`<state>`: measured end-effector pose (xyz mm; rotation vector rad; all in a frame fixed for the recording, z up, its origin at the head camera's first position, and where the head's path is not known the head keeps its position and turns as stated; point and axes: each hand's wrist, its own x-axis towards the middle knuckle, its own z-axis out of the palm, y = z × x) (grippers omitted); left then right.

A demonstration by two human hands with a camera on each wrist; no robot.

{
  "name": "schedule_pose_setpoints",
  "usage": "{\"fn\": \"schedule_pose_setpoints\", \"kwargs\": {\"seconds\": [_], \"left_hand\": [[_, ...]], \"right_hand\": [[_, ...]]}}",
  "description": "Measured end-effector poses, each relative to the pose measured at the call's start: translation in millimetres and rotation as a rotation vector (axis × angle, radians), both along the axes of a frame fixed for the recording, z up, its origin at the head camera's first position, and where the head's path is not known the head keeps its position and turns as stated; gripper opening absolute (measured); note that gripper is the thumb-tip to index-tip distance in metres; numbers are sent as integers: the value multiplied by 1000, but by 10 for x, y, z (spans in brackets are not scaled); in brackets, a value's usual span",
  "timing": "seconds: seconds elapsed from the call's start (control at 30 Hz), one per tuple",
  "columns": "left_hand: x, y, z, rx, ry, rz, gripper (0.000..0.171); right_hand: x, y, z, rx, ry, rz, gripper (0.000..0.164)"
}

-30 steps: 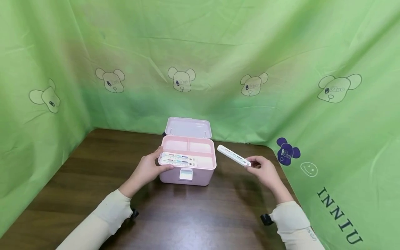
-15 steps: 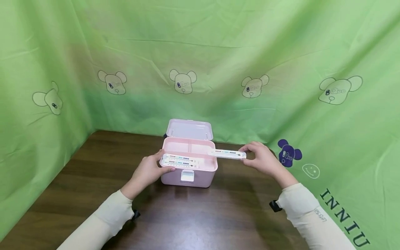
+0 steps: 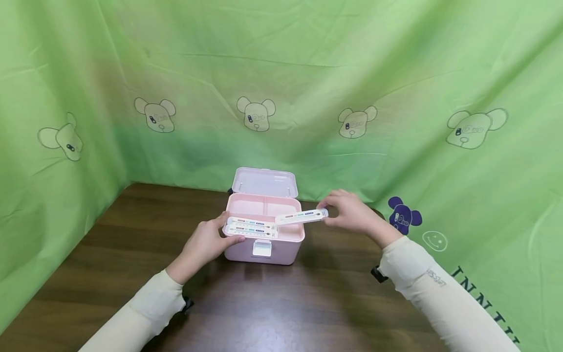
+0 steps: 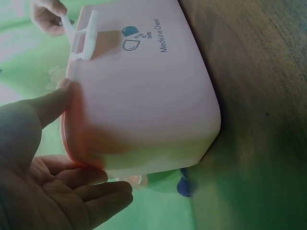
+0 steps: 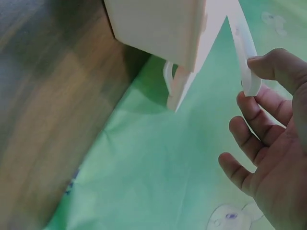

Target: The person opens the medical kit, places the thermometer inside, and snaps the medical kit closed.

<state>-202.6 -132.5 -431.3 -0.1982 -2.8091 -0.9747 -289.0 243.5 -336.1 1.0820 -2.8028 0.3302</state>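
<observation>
A pink medicine chest (image 3: pixel 264 252), its lid (image 3: pixel 265 182) tipped back, stands on the table. My left hand (image 3: pixel 206 244) holds its left front corner, thumb at the front rim and fingers along the side. Two slim white thermometer cases (image 3: pixel 250 228) with printed scales lie in the left of its front compartment. Between thumb and fingers, my right hand (image 3: pixel 349 210) pinches the right end of another thermometer case (image 3: pixel 300 216). That case slants over the chest's right rim, its left end close by the other two. The right wrist view shows thumb and fingertips at the tip of the case (image 5: pixel 245 52).
The chest has a divided pink tray section (image 3: pixel 264 205) at the back and a white latch (image 3: pixel 262 248) in front. A brown wooden table (image 3: pixel 264 313) lies beneath. Green printed cloth (image 3: pixel 308 58) hangs around the back and sides.
My right hand has carried the thermometer case leftward from beside the chest to over its front compartment, turning it so its left end dips. My left hand stays at the corner.
</observation>
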Motion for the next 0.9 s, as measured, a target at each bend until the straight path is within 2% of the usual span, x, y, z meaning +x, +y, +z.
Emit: {"fn": "schedule_pose_setpoints", "kwargs": {"seconds": [0.23, 0.43, 0.73, 0.9], "left_hand": [[14, -13, 35, -12, -3, 4, 88], [10, 21, 70, -15, -10, -5, 80], [13, 19, 99, -23, -23, 4, 79], [13, 29, 96, -31, -39, 0, 80]], "right_hand": [[-31, -348, 174, 118, 25, 52, 25], [-57, -465, 274, 201, 6, 80, 23], [-222, -512, 294, 262, -141, 200, 29], [-275, -561, 221, 273, -157, 228, 30]]}}
